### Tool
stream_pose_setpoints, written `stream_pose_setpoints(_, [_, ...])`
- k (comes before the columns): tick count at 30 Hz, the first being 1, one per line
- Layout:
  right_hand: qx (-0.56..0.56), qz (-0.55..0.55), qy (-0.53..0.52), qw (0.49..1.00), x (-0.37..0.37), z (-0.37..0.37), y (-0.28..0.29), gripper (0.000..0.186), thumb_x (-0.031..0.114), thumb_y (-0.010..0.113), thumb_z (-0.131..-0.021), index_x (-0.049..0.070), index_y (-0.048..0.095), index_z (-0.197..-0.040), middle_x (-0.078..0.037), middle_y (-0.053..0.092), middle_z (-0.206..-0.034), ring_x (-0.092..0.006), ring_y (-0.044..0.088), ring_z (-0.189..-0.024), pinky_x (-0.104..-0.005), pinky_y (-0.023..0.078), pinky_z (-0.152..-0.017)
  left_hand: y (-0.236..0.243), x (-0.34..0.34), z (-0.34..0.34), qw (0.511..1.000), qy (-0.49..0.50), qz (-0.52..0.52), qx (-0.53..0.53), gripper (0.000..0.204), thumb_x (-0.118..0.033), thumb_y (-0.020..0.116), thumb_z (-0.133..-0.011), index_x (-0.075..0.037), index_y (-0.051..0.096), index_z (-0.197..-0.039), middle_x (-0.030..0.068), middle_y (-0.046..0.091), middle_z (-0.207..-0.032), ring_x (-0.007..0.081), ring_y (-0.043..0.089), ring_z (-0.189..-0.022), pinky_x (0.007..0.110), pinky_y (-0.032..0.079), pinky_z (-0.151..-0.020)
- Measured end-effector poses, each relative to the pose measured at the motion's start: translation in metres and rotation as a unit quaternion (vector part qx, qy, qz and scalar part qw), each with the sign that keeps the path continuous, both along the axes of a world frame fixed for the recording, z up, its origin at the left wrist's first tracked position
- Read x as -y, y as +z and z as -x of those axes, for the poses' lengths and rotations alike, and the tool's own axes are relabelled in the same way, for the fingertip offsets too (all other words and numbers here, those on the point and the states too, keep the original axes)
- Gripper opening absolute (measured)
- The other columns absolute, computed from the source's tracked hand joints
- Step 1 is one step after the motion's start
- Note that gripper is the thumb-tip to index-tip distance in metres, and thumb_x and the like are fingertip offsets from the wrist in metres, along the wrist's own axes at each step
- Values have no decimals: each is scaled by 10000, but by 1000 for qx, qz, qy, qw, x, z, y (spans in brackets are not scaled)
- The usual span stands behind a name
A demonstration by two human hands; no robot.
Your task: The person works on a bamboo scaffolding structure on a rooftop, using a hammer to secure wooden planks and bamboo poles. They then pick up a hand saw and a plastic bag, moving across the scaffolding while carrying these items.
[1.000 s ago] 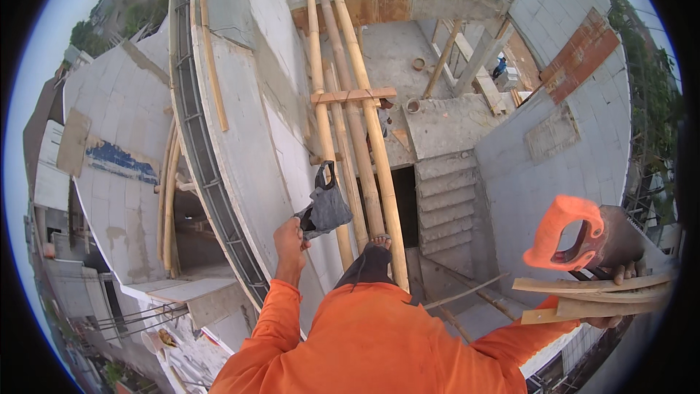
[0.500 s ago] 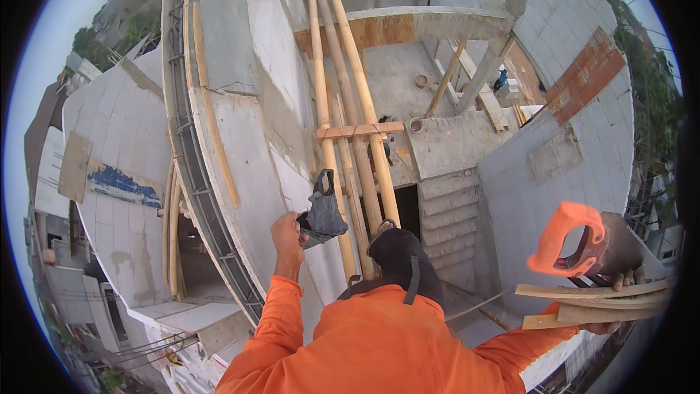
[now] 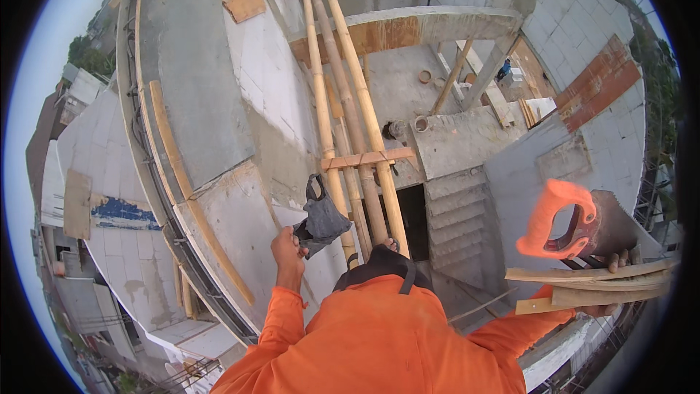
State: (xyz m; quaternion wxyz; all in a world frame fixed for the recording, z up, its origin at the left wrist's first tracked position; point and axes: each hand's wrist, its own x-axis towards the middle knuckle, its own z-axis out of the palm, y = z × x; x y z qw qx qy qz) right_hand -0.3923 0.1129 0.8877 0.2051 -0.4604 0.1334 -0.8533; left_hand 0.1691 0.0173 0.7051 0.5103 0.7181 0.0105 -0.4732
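Note:
My left hand (image 3: 289, 249) is closed on the edge of a dark grey, bag-like holder (image 3: 324, 220) with a loop at its top. The holder hangs over the left side of the bamboo poles (image 3: 355, 120). Out at the far right, my right hand (image 3: 618, 261) is wrapped round several thin wooden strips (image 3: 590, 279) and a handsaw (image 3: 558, 222). The saw's orange handle stands above the strips, and its dark blade slants away to the right. Part of that hand is hidden behind the strips.
I am on the bamboo poles, high above a lower floor, with a wooden crosspiece (image 3: 368, 158) across them. Concrete stairs (image 3: 458, 211) descend on the right. A concrete wall top (image 3: 189, 80) runs along the left. A person (image 3: 504, 68) is far below.
My view has shifted forward along the poles, so the crosspiece appears lower and nearer. Both hands keep their holds; the saw and strips sit slightly more to the left in view.

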Motion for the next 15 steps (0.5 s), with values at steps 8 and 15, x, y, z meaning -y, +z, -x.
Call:
stream_pose_setpoints(8, [-58,-10,57,997,95,-24,29,710,213,621,-717,-64,262,-1263,-238,306,-1045,-313,470,-986,-350,598,-658,27,103,-4,999,1,21,24,184,-230,551,-806,-120,481,-676,-28,393,-554,98,358,-459,291,379,-443])
stream_pose_setpoints(15, [-44,-13,-72,996,156,-18,9,690,292,556,-742,-79,277,-1252,-238,356,-1007,-290,458,-936,-336,494,-751,29,213,-21,999,-14,22,38,140,-225,543,-804,-106,515,-736,-21,403,-558,96,352,-447,283,370,-421])
